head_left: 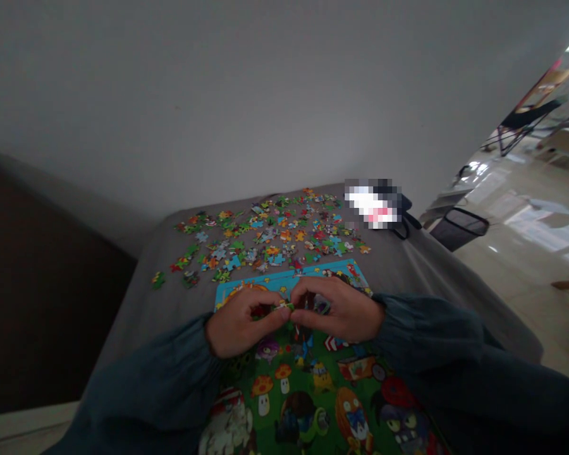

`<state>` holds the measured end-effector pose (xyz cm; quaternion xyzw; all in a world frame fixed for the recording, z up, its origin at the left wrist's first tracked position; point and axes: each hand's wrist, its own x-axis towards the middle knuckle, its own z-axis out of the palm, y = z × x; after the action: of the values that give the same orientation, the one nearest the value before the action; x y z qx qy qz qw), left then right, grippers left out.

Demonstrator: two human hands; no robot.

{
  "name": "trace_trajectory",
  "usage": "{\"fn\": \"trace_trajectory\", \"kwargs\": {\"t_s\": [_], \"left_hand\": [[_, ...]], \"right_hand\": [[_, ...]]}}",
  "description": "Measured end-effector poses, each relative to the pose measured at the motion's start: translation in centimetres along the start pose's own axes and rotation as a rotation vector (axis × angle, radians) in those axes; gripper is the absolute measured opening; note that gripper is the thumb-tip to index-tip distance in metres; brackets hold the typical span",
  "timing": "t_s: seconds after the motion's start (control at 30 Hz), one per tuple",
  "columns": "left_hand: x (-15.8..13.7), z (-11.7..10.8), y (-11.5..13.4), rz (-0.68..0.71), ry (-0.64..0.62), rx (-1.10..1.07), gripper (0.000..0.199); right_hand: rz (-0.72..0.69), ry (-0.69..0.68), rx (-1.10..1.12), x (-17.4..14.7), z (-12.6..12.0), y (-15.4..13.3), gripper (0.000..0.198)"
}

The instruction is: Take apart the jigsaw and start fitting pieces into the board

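Over the upper part of a colourful cartoon picture board, my two hands meet with their fingertips close together. My left hand pinches a small green and white puzzle piece between thumb and fingers. From the other side, my right hand is closed on the same piece, its thumb and forefinger at the edge. The fingers cover most of the piece. Beyond the board, many loose jigsaw pieces lie spread on a grey cloth.
The grey cloth covers the table up to a pale wall. A pixelated bright item lies at the back right beside a dark strap. A dark mesh basket-like object stands past the table's right edge.
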<state>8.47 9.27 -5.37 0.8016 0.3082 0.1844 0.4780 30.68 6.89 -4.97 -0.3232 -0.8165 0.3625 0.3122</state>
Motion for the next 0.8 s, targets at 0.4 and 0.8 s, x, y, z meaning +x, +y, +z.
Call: {"fn": "trace_trajectory", "kwargs": {"t_s": [0.4,0.8], "left_hand": [[-0.1,0.2,0.2,0.037,0.042,0.078,0.042],[-1.4,-8.4,-5.4,-0.202,0.712,0.337,0.048]], "right_hand": [[-0.065,-0.021,-0.049,-0.2,0.3,0.4,0.013],[-0.081,0.057,-0.141,-0.2,0.5,0.7,0.009]]}}
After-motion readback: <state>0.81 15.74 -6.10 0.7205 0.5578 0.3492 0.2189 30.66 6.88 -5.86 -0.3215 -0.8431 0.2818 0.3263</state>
